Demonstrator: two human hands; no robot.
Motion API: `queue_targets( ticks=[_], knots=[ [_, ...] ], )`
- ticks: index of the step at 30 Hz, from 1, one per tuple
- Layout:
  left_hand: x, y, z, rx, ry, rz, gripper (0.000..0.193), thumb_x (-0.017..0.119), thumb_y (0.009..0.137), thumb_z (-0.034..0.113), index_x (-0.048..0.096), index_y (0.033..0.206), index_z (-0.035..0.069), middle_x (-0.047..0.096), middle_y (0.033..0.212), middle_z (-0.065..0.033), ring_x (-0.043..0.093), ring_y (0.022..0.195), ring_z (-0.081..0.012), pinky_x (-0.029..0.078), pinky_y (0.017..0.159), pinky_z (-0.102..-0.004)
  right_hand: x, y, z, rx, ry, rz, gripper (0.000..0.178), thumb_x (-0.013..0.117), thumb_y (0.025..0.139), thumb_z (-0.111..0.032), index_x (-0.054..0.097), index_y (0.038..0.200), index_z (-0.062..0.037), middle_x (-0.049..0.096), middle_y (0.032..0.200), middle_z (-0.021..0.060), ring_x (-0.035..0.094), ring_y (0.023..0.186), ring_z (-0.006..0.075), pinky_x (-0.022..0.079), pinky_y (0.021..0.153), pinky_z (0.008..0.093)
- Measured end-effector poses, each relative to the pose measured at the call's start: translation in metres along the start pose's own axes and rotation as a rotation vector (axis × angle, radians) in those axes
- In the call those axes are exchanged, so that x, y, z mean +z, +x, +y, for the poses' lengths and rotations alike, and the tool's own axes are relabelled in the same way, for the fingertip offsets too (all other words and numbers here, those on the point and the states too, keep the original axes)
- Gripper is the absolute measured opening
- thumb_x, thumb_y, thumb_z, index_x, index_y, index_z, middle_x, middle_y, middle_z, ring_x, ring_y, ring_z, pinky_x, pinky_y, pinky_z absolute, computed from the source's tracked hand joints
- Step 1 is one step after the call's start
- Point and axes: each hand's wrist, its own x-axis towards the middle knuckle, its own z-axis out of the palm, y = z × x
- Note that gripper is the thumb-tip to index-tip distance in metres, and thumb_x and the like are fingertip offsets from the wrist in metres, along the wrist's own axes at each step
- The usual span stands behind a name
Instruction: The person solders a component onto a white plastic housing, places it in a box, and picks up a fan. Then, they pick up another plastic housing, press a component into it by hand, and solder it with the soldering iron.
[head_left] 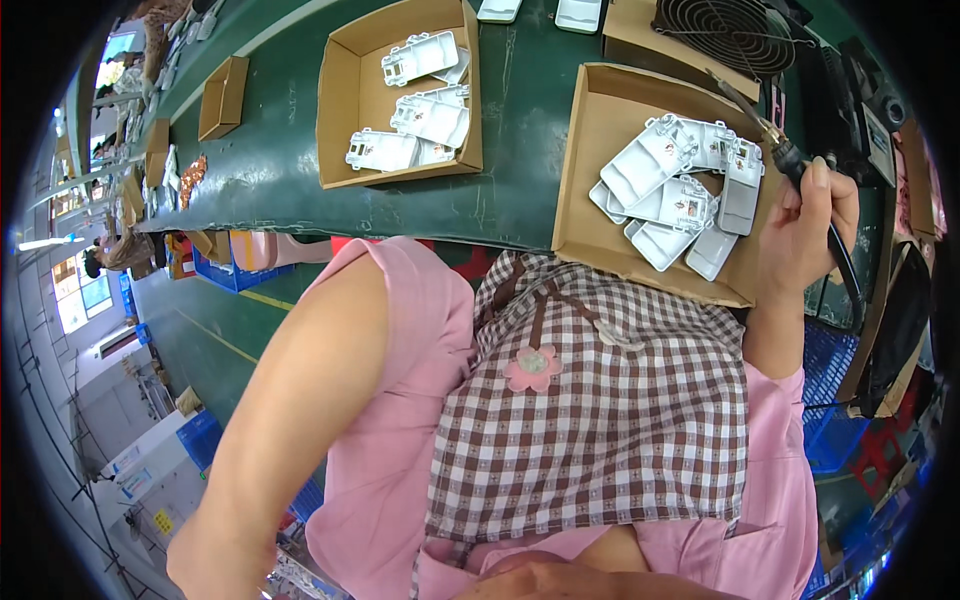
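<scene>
My right hand is closed around the black handle of a soldering iron at the right. The iron's thin metal tip points up and left, over the far right corner of a cardboard box. Its black cable hangs below my hand. Several white plastic housings lie overlapping in that box, some with small metal pieces inside. My left arm is bent, with the elbow near the table edge. The left hand is drawn back to the lower left, with its fingers hidden from view.
A second cardboard box with more white housings stands on the green table, left of the first. Farther left are a small cardboard box and a pile of copper-coloured pieces. A black fan guard sits at the far right.
</scene>
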Motion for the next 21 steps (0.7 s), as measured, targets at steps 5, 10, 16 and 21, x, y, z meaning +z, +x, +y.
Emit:
queue_targets(
  ticks=[5, 10, 16, 21],
  knots=[
    [-0.003, -0.007, 0.021, 0.064, 0.161, -0.010, 0.014, 0.051, 0.078, 0.005, 0.061, 0.069, 0.002, 0.059, 0.066, -0.0105, 0.056, 0.052, -0.0199, 0.048, 0.047, -0.0322, -0.001, 0.002, 0.000, -0.015, 0.005, -0.049, 0.012, 0.060, 0.087, -0.005, 0.053, 0.078, -0.0012, 0.049, 0.062, 0.0015, 0.041, 0.048, 0.0053, 0.031, 0.043, 0.0183],
    [-0.015, -0.015, 0.031, 0.133, 0.295, -0.047, 0.014, 0.050, 0.077, -0.002, 0.061, 0.070, -0.003, 0.062, 0.069, -0.0163, 0.059, 0.054, -0.0245, 0.051, 0.048, -0.0344, -0.007, 0.002, -0.001, 0.008, 0.000, -0.020, 0.013, 0.060, 0.087, -0.005, 0.053, 0.077, -0.0026, 0.049, 0.060, 0.0013, 0.041, 0.045, 0.0054, 0.031, 0.041, 0.0187],
    [-0.049, -0.063, 0.030, -0.188, 1.067, 0.521, 0.013, 0.053, 0.080, -0.004, 0.063, 0.077, 0.004, 0.062, 0.065, 0.0006, 0.056, 0.054, -0.0041, 0.045, 0.042, -0.0183, -0.010, 0.000, 0.000, 0.023, -0.050, -0.024, 0.016, 0.058, 0.090, -0.008, 0.048, 0.078, -0.0040, 0.049, 0.061, 0.0013, 0.043, 0.044, 0.0051, 0.033, 0.041, 0.0185],
    [-0.081, -0.160, -0.016, -1.354, 2.021, 0.992, 0.028, 0.066, 0.082, 0.006, 0.059, 0.108, 0.000, 0.063, 0.101, -0.0091, 0.058, 0.080, -0.0150, 0.046, 0.059, -0.0236, -0.012, 0.002, -0.002, 0.005, -0.030, -0.073, 0.017, 0.056, 0.091, -0.008, 0.046, 0.078, -0.0044, 0.047, 0.060, 0.0007, 0.042, 0.045, 0.0043, 0.032, 0.041, 0.0179]
  ],
)
